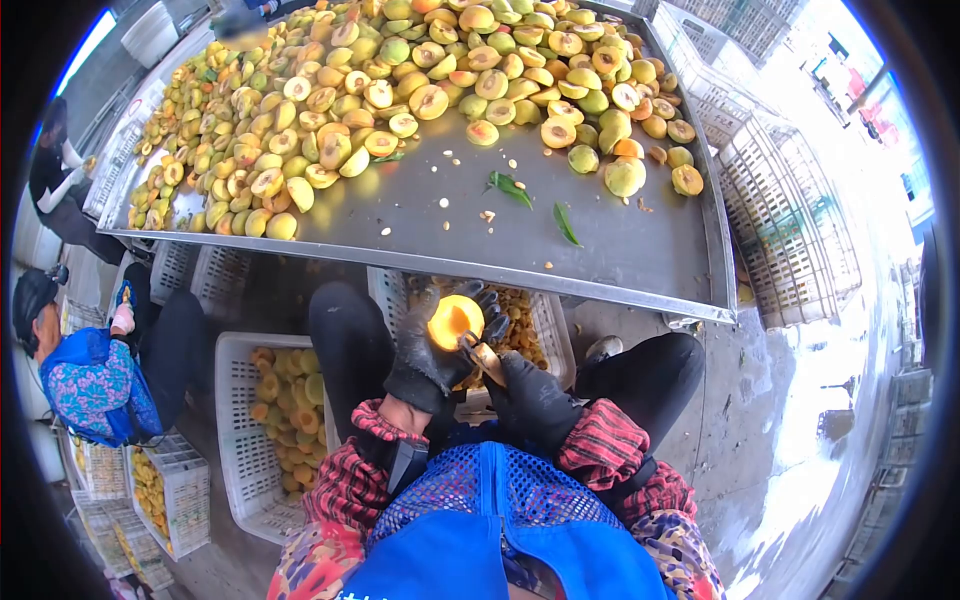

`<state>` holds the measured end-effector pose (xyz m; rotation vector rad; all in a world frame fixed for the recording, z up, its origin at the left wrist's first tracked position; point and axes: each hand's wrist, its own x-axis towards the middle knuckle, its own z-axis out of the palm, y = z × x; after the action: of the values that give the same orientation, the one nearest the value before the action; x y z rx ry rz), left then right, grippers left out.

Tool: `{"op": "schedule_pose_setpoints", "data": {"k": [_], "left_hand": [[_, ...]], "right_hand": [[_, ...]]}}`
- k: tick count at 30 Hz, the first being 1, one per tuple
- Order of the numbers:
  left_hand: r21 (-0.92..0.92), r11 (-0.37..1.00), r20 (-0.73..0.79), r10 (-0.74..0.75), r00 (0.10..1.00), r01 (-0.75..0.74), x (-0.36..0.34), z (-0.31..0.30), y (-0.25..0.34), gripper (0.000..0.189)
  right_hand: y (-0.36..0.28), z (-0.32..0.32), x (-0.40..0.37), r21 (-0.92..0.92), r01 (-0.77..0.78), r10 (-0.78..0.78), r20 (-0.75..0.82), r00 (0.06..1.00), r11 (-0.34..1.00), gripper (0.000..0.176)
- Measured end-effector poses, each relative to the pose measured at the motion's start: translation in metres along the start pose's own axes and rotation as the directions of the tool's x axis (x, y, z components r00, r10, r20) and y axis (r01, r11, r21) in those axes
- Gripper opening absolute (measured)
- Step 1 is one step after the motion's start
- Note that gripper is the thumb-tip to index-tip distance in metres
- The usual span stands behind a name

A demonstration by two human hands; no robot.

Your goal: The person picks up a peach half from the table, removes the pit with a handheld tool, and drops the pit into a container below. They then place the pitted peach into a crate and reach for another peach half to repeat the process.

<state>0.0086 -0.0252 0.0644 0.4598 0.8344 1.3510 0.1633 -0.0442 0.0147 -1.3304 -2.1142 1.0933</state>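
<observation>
My left hand (422,350), in a dark glove, holds a halved yellow fruit (452,318) with its cut, hollowed side showing. In my right hand (532,392), also gloved, is a small tool with a wooden handle (488,362); its metal end is at the lower right edge of the fruit. Both hands are above a white crate (550,325) of small fruit pieces, between my knees. Beyond them, a metal table (440,225) bears a large heap of halved fruit (330,130), two green leaves and scattered pits.
A white crate (232,430) with fruit halves stands left of my legs. Further left sits a co-worker (85,380) in a blue vest, near more crates (185,500). Another person (60,180) is at the upper left. Stacked crates (785,215) stand right of the table.
</observation>
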Motion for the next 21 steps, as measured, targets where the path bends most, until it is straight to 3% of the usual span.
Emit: {"op": "schedule_pose_setpoints", "data": {"k": [3,5,8,10,11,14,16,19,21], "left_hand": [[-0.186,0.974,-0.075,-0.144,0.987,0.128,0.008,-0.005,-0.005,0.054],[-0.408,0.896,0.004,-0.191,0.982,0.176,0.028,-0.034,-0.031,0.051],[-0.513,0.835,0.046,-0.206,0.977,0.200,0.034,-0.034,-0.035,0.050],[-0.323,0.925,-0.075,-0.236,0.969,0.200,0.020,-0.013,-0.018,0.048],[-0.221,0.953,-0.136,-0.240,0.961,0.207,0.014,-0.004,-0.010,0.048],[-0.468,0.864,-0.012,-0.219,0.976,0.188,0.036,-0.036,-0.044,0.048],[-0.388,0.898,-0.042,-0.242,0.969,0.207,0.033,-0.034,-0.041,0.048],[-0.262,0.934,-0.095,-0.275,0.957,0.243,0.019,-0.014,-0.020,0.049],[-0.257,0.931,-0.062,-0.284,0.957,0.260,0.021,-0.020,-0.025,0.050]], "right_hand": [[0.009,0.010,0.000,-0.079,-0.049,0.051,0.017,0.999,0.996,0.024],[0.005,0.009,0.001,-0.124,-0.081,0.088,0.048,0.995,0.989,0.032],[-0.004,0.003,0.003,-0.179,-0.099,0.118,0.102,0.988,0.979,0.040],[0.006,0.009,0.003,-0.197,-0.118,0.148,0.143,0.979,0.973,0.043],[0.011,0.011,0.003,-0.202,-0.079,0.115,0.176,0.978,0.976,0.035],[0.019,0.010,0.000,-0.213,-0.006,0.062,0.255,0.965,0.977,0.061],[0.014,0.005,0.003,-0.223,-0.009,0.073,0.279,0.957,0.975,0.068],[0.005,0.000,0.002,-0.229,0.027,0.026,0.226,0.974,0.973,0.030],[0.000,-0.004,0.003,-0.277,0.037,0.047,0.291,0.955,0.960,0.036]]}}
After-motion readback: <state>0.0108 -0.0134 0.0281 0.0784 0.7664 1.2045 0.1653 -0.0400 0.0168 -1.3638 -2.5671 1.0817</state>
